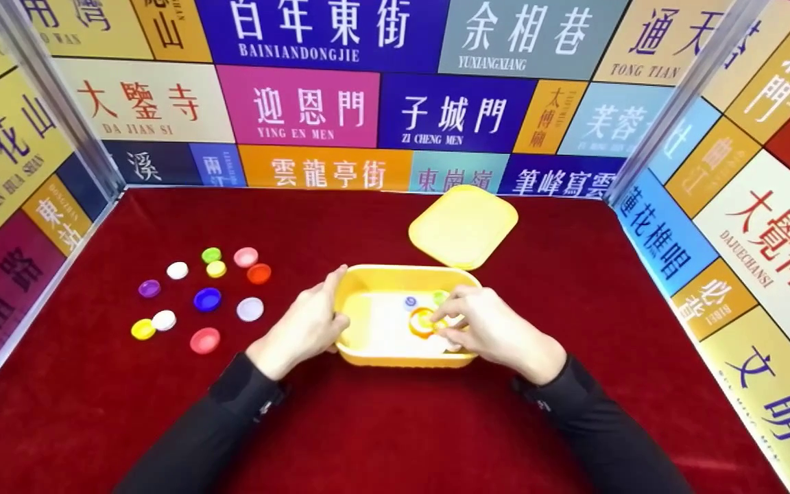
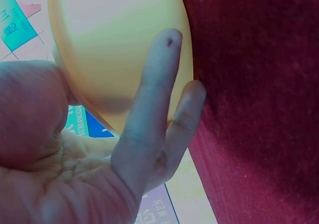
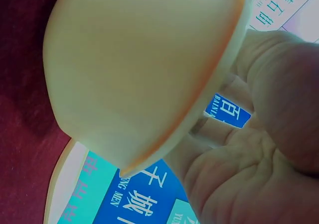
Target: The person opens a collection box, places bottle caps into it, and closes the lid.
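Black sleeves (image 1: 196, 425) come in nearest, over the red surface (image 1: 395, 425). Between the hands sits a yellow box (image 1: 395, 361): the left hand (image 1: 302, 326) grips its side at the rim, while the right hand (image 1: 494, 326) reaches inside, fingertips at an orange round piece (image 1: 413, 330); whether they pinch it I cannot tell. That hand hides part of the contents. Left of the left hand, coloured caps lie scattered, among them a lilac cap (image 1: 250, 309) and a blue cap (image 1: 208, 299). Beyond the right hand lies a yellow lid (image 1: 463, 226), then lettered panels (image 1: 299, 106).
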The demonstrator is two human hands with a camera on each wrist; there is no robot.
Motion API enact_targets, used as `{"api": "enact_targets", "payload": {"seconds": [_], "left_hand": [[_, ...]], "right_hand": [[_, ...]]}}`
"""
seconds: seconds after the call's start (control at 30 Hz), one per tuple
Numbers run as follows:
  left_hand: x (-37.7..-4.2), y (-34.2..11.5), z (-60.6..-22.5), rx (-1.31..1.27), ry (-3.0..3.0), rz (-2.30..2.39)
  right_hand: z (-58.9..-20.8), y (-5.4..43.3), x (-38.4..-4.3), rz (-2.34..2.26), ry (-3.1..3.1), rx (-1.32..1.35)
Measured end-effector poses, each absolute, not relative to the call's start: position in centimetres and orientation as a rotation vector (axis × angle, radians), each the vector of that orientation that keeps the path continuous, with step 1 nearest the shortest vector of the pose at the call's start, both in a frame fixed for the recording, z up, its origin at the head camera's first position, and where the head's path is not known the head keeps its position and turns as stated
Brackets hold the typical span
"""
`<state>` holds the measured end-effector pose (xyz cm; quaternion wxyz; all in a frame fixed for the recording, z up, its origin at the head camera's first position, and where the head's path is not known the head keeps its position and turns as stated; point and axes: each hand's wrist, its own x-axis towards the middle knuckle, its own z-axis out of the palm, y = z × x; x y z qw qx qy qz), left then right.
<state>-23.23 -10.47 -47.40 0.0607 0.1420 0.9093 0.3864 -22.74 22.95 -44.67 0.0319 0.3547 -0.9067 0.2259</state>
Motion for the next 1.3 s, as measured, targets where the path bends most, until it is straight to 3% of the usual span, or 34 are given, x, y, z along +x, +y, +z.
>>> {"api": "enact_targets", "payload": {"seconds": [0.5,1.3], "left_hand": [[-23.3,-10.3,-47.5,0.446,2.770,1.170],[-23.4,-10.4,-47.4,0.398,2.726,1.200]], "right_hand": [[-44.2,23.8,-22.8,0.740,-2.763,1.023],[-44.0,25.1,-23.5,0.818,-2.780,0.574]]}}
